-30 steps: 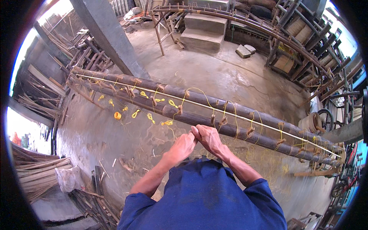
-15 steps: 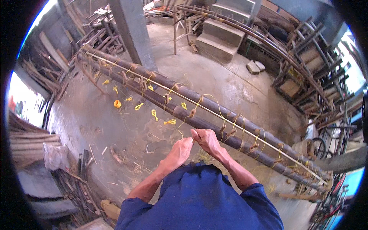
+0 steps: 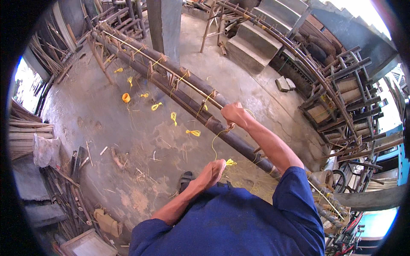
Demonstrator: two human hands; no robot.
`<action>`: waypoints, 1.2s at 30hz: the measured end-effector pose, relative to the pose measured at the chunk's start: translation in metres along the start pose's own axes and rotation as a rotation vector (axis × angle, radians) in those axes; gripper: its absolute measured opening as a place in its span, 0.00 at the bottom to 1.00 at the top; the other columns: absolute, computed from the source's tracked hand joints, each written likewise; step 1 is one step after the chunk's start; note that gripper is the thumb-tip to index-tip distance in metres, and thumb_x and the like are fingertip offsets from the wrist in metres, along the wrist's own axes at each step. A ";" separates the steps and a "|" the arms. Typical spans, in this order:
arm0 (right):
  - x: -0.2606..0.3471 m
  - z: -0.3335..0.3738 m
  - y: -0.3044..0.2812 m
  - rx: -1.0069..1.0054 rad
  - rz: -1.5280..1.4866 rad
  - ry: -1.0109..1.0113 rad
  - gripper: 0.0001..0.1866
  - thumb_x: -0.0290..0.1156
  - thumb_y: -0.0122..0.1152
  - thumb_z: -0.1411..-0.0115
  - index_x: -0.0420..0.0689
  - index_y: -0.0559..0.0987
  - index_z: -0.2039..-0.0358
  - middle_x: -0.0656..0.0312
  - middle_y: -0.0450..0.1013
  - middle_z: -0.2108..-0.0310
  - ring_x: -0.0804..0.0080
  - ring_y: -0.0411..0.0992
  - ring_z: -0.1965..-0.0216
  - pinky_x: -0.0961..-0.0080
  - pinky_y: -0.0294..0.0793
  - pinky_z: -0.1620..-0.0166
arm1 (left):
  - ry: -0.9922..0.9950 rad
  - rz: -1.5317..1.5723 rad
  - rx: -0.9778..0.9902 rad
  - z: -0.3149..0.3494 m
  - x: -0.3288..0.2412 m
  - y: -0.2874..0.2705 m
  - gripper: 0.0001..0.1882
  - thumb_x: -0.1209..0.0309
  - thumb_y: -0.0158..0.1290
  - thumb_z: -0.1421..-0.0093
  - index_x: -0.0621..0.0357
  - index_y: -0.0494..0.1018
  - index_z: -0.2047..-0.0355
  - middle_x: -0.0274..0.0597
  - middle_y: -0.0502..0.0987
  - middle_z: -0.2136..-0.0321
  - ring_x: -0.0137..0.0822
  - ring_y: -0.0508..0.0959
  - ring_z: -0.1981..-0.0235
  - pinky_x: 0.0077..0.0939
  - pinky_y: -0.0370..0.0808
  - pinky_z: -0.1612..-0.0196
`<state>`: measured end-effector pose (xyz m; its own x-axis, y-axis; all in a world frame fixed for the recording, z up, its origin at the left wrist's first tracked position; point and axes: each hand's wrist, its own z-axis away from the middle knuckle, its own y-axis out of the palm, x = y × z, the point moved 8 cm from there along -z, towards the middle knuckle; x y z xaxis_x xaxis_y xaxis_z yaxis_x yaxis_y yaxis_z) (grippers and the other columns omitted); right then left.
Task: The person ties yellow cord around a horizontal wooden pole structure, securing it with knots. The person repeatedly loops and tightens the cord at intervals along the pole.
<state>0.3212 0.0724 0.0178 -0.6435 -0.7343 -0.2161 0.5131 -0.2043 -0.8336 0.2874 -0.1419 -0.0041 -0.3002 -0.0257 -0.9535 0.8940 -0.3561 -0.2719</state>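
Left hand point(image 3: 212, 171): low, drawn back toward the chest, forearm bent at the elbow. Fingers closed, pinching the frayed end of a yellow string point(image 3: 218, 143).

String: runs up from the left hand in a loose curve to the right hand, hanging just in front of the dark poles point(image 3: 200, 113).

Right hand point(image 3: 234, 114): arm stretched forward and up, sleeve of the blue shirt point(image 3: 239, 222) ending at the upper arm. Fist closed on the upper end of the string, resting against the poles beside a thin pale cane point(image 3: 171, 72) laid along them.

Poles: a long bundle, lying diagonally above the concrete floor point(image 3: 128, 141), from upper left to lower right, tied at intervals with yellow loops.

Floor, left side: a small yellow spool point(image 3: 126, 97) and short yellow string pieces point(image 3: 174, 116) scattered just below the poles. No packages, labels or signs that can be made out.

Change from half a second ago: the hands were together, touching at the poles; now well apart, left pulled down and back, right lifted, string stretched between them. View has also swung.
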 end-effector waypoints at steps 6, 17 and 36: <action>-0.016 -0.008 0.015 -0.042 -0.129 0.106 0.09 0.29 0.66 0.60 0.46 0.83 0.75 0.54 0.78 0.74 0.57 0.78 0.71 0.60 0.76 0.70 | 0.052 -0.103 0.011 -0.002 0.010 -0.004 0.09 0.72 0.42 0.37 0.67 0.62 0.71 0.63 0.65 0.77 0.53 0.65 0.77 0.44 0.64 0.72; -0.017 0.129 0.008 -0.856 -0.757 0.238 0.08 0.32 0.57 0.44 0.42 0.77 0.67 0.53 0.72 0.69 0.53 0.73 0.65 0.61 0.72 0.62 | 0.031 0.727 -0.252 -0.037 0.021 -0.023 0.10 0.66 0.43 0.32 0.58 0.70 0.62 0.33 0.69 0.70 0.24 0.70 0.68 0.25 0.71 0.58; 0.001 0.199 0.067 -0.917 -2.178 0.187 0.14 0.33 0.46 0.35 0.41 0.72 0.75 0.70 0.66 0.79 0.82 0.63 0.77 0.80 0.65 0.71 | 0.265 -0.162 -0.069 -0.054 -0.058 0.009 0.14 0.63 0.42 0.31 0.60 0.68 0.69 0.28 0.67 0.77 0.24 0.65 0.76 0.23 0.66 0.71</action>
<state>0.4680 -0.0710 0.0632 0.2562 0.1200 0.9592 -0.9646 -0.0319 0.2616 0.3306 -0.0927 0.0418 -0.3515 0.2736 -0.8953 0.8648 -0.2715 -0.4224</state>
